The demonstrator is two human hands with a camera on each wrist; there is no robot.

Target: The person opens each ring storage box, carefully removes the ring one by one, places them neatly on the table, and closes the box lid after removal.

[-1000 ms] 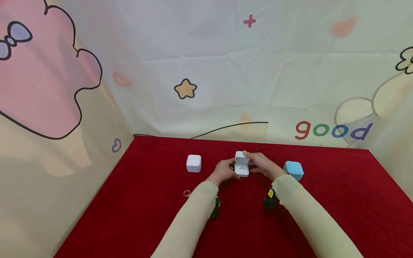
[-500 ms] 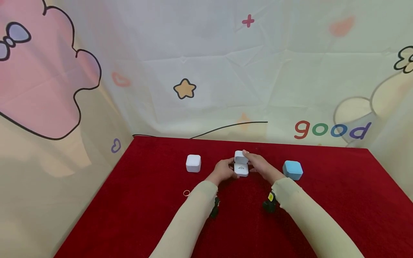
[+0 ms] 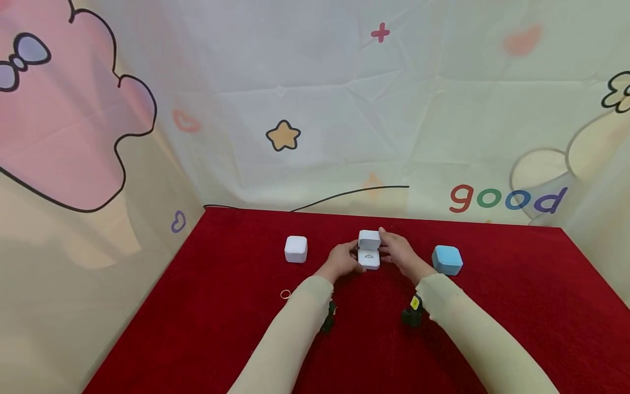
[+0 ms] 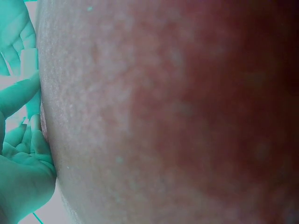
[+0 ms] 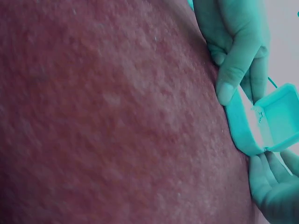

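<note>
In the head view, the left hand's grip clamps the left side of an opened white ring box on the red bench; the right hand's, fingers straight, lies at its right; backdrop lettering reads "good". Left wrist: the box is mostly hidden. Right wrist: left thumb on its base, right fingers by the hinge.

Red tabletop with white box, open white case, blue box and thin ring

Green-tinted hands at L edge, box btwn; blurry reddish cloth fills rest.
</note>
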